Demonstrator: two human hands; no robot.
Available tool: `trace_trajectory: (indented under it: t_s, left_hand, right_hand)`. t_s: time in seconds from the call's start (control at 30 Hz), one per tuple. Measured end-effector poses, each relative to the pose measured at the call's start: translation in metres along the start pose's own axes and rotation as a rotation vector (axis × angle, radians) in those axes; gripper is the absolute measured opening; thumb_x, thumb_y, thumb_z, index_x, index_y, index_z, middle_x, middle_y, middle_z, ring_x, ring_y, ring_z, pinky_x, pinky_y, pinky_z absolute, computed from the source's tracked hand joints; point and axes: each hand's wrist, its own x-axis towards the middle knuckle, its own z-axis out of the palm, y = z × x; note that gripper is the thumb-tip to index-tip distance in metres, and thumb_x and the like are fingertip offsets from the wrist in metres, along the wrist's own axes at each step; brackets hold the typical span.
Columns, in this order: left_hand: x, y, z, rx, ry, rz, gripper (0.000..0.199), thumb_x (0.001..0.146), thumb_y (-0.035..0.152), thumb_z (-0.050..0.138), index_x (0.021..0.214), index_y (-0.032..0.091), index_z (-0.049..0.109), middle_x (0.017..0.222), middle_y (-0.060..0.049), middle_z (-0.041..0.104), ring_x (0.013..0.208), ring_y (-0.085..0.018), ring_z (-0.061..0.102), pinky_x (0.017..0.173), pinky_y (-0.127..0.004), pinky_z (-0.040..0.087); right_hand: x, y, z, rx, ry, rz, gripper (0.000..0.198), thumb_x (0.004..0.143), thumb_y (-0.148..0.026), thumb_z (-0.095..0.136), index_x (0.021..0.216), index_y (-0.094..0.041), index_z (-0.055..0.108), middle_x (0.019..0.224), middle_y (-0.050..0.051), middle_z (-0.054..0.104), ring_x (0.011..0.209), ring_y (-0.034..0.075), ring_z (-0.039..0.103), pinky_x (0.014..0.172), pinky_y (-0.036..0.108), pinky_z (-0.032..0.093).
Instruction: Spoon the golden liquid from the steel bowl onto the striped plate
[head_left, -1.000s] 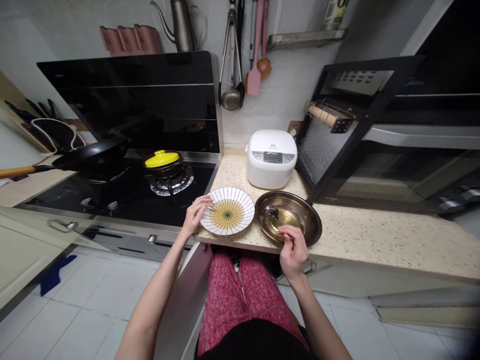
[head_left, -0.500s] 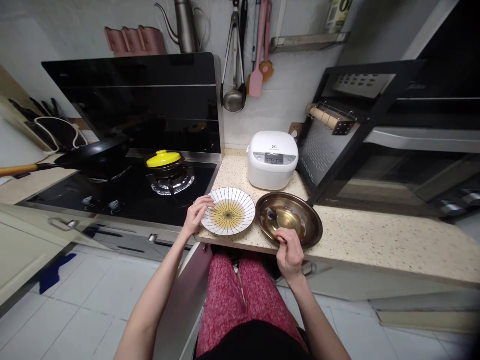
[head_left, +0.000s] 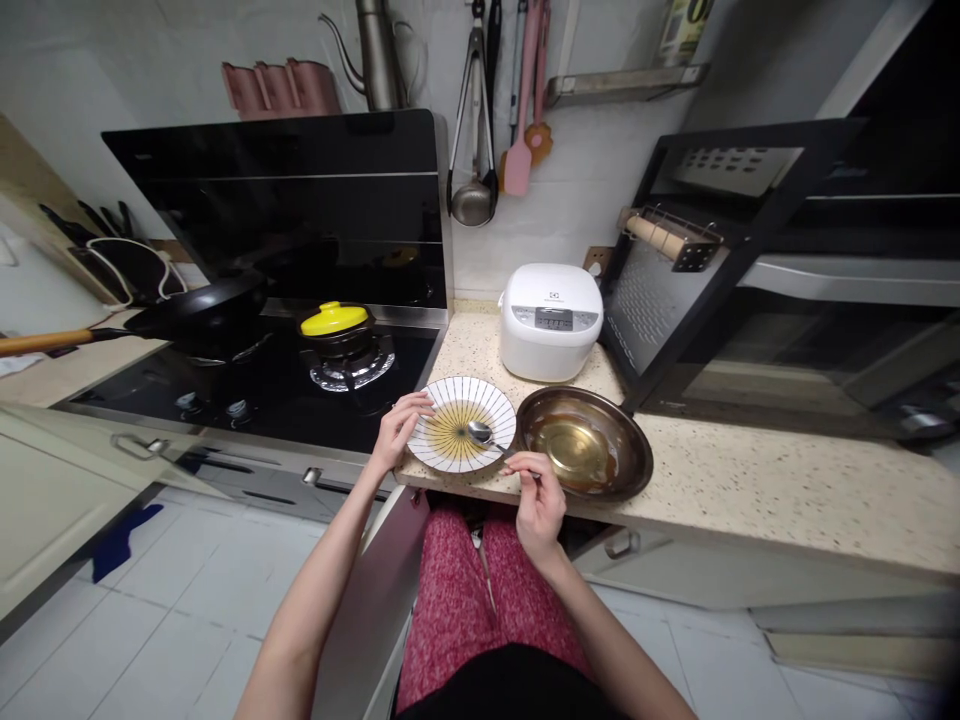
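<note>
A white plate with dark radiating lines and a yellow centre (head_left: pixel 487 398) lies on the counter. At its left rim is my left hand (head_left: pixel 397 432), with fingertips over the edge, holding the plate. My right hand (head_left: pixel 540 503) pinches the handle of a metal spoon (head_left: pixel 480 431), whose bowl is over the middle of the plate. Just right of the plate stands a brownish metal bowl (head_left: pixel 634 450) with shiny, yellowish liquid in its bottom. What the spoon carries, if anything, is too small to make out.
A white rice cooker (head_left: pixel 551 335) stands behind the bowl. To the left, the hob carries a small pot with a yellow lid (head_left: pixel 334 319) and a black wok (head_left: pixel 202 310) with a wooden handle. A dark rack (head_left: pixel 652 300) stands at right. Utensils hang on the wall.
My right hand has moved left with the spoon, out of the metal bowl and over the plate. My left hand stays at the plate's rim.
</note>
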Motion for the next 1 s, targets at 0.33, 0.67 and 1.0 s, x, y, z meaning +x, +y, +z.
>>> trace_trajectory:
  t_s: [0.33, 0.67, 1.0]
  left_hand:
    - [0.0, -0.001, 0.001, 0.007, -0.007, 0.007, 0.039, 0.106, 0.039, 0.048, 0.101, 0.019, 0.08, 0.116, -0.014, 0.077, 0.129, -0.032, 0.062, 0.113, -0.056, 0.045]
    - [0.0, -0.003, 0.001, 0.009, -0.007, 0.006, 0.04, 0.106, 0.04, 0.047, 0.101, 0.019, 0.08, 0.116, -0.014, 0.077, 0.129, -0.032, 0.062, 0.113, -0.057, 0.045]
    - [0.0, -0.001, 0.0, 0.007, -0.007, -0.003, 0.041, 0.105, 0.042, 0.047, 0.101, 0.019, 0.08, 0.116, -0.014, 0.077, 0.128, -0.033, 0.062, 0.113, -0.057, 0.045]
  right_hand:
    - [-0.007, 0.007, 0.012, 0.012, -0.036, 0.069, 0.021, 0.106, -0.022, 0.048, 0.094, -0.023, 0.065, 0.084, 0.001, 0.068, 0.078, 0.016, 0.068, 0.073, 0.029, 0.055]
    - [-0.01, 0.012, 0.014, 0.023, -0.033, 0.099, 0.021, 0.106, -0.023, 0.048, 0.094, -0.023, 0.065, 0.083, 0.001, 0.067, 0.076, 0.016, 0.067, 0.072, 0.029, 0.055]
    - [-0.011, 0.014, 0.015, 0.026, -0.038, 0.115, 0.021, 0.106, -0.025, 0.048, 0.094, -0.022, 0.065, 0.084, 0.001, 0.067, 0.073, 0.015, 0.066, 0.07, 0.029, 0.056]
